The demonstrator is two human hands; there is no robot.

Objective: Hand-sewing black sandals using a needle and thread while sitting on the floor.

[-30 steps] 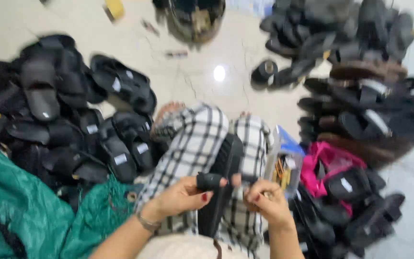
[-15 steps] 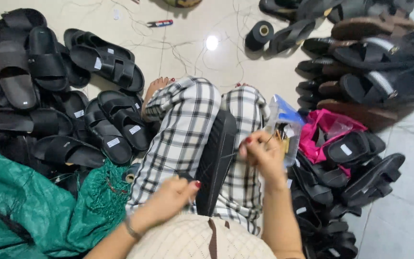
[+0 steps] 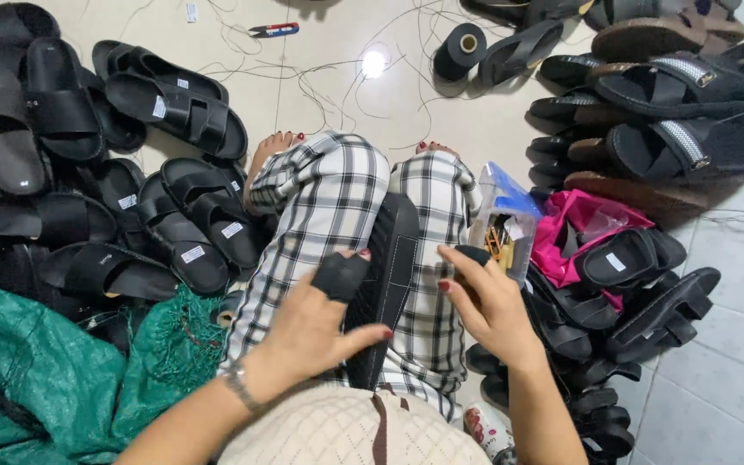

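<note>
A pale tiled floor (image 3: 337, 95) carries the whole scene, strewn with loose dark threads. A person sits on it with legs stretched out in black-and-white checked trousers (image 3: 329, 215), bare feet pointing to the far side. Lying lengthwise on the lap is a black sandal sole (image 3: 387, 275) with a line of pale stitching along one edge. The left hand (image 3: 316, 323) rests against the sole's left edge, its fingers lightly curled on it, and one finger wears a black fabric guard (image 3: 339, 274). The right hand (image 3: 488, 301) is just right of the sole, fingers half bent around a small dark piece; whether it grips firmly cannot be told. The two hands are apart, one on each side of the sole.

At left lies a heap of black sandals (image 3: 88, 181), with a green woven sack (image 3: 36, 379) nearer. At right are more black sandals (image 3: 656, 112), a pink bag (image 3: 566, 232) and a clear plastic pouch (image 3: 505, 215). Far off lie a black thread spool (image 3: 462, 50) and a small pair of snips (image 3: 273, 30).
</note>
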